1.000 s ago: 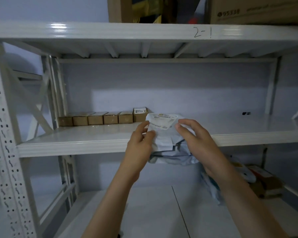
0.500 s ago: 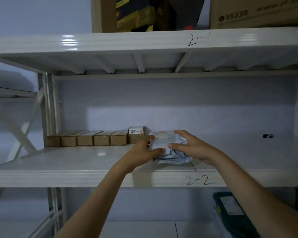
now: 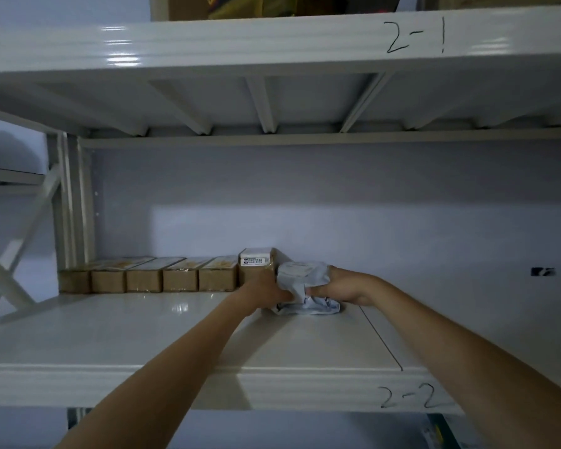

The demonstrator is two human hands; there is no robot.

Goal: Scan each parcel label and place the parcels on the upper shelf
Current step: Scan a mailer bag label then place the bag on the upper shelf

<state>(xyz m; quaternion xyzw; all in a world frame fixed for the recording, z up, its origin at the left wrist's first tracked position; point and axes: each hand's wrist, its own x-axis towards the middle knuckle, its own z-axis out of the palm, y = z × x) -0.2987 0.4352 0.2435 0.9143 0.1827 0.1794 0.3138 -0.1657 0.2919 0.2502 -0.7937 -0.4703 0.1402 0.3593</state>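
Note:
A crumpled grey plastic mailer parcel [image 3: 305, 283] sits at the back of the white shelf marked 2-2 [image 3: 143, 335], right beside a row of brown boxes. My left hand [image 3: 266, 291] grips its left side and my right hand [image 3: 340, 288] grips its right side. The parcel rests on the shelf board and touches the taller labelled box [image 3: 256, 265]. Its label faces up and is blurred.
Several small brown cardboard boxes [image 3: 143, 278] line the back wall to the left. The shelf marked 2-1 [image 3: 272, 43] hangs overhead with cartons on it. A small dark mark [image 3: 543, 271] is on the back wall. A teal package [image 3: 441, 431] shows below.
Both hands carried the parcel up from below the shelf edge and pushed it back across the shelf until it reached the labelled box at the wall.

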